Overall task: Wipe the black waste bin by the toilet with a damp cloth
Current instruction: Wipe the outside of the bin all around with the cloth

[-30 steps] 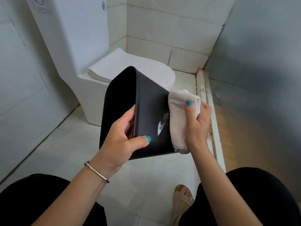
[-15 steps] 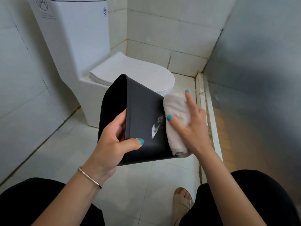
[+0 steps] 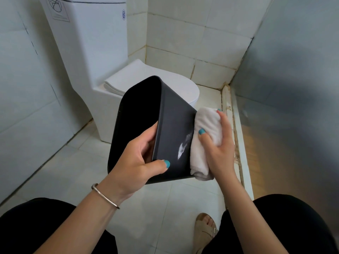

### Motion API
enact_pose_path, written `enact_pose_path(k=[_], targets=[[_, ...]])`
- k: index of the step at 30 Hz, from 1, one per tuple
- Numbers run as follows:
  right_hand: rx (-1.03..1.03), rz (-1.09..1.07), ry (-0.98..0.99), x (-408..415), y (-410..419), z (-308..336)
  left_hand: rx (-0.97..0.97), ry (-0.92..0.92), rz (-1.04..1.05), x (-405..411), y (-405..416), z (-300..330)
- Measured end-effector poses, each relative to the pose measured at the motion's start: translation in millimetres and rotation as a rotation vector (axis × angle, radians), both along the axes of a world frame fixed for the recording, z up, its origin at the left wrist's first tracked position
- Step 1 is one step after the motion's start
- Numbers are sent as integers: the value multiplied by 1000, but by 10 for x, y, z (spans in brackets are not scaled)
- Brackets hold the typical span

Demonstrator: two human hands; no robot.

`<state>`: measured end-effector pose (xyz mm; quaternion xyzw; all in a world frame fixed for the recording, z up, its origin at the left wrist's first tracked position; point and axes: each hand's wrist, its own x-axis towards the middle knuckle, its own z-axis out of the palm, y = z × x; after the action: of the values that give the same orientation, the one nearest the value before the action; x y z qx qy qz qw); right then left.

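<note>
The black waste bin (image 3: 172, 125) is lifted off the floor and tipped on its side, its open mouth facing left. My left hand (image 3: 139, 162) grips its rim, fingers inside and thumb on the outer wall. A white smear (image 3: 183, 148) shows on that wall. My right hand (image 3: 218, 145) holds a folded white cloth (image 3: 203, 143) and presses it against the bin's bottom end, at the right.
A white toilet (image 3: 128, 85) with its lid down stands just behind the bin. Tiled walls close in at the left and back. A raised sill (image 3: 236, 134) and a frosted panel run along the right. My sandalled foot (image 3: 205, 228) rests on the white floor tiles.
The right hand slid the cloth along the bin's bottom end, its fingers curling round the cloth. The bin dipped lower, then came back up a little.
</note>
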<state>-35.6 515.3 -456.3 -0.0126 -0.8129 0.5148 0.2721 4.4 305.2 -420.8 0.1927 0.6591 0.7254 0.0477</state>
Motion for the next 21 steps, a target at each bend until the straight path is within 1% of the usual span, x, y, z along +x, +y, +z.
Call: enact_pose_path(k=[2, 4, 6, 7, 8, 11, 12, 15, 16, 17, 20, 21], targets=[[49, 71, 15, 19, 5, -16, 11, -2, 11, -21, -9, -10], [52, 24, 22, -61, 116, -30, 8, -5, 14, -19, 2, -15], [-12, -58, -28, -136, 164, -39, -13, 3, 7, -18, 30, -23], [-26, -60, -47, -125, 140, -59, -22, -2, -1, -16, 45, -27], [-10, -22, -31, -78, 102, -84, -20, -6, -4, -20, 51, -24], [128, 158, 57, 41, 95, -125, 9, -8, 24, -47, 53, -41], [143, 163, 62, 5, 161, -126, 10, -15, 26, -43, 65, -45], [-14, 32, -5, -131, 275, -125, -26, 1, 11, -26, 136, -31], [-13, 24, -10, -112, 230, -132, -37, -2, 1, -25, 150, -18], [23, 55, 12, -71, 168, -142, -37, -6, 0, -35, 149, -12], [138, 238, 81, 16, 95, -200, 0, -16, 26, -75, 85, -62], [145, 221, 74, -22, 140, -205, 4, -21, 29, -65, 71, -66]])
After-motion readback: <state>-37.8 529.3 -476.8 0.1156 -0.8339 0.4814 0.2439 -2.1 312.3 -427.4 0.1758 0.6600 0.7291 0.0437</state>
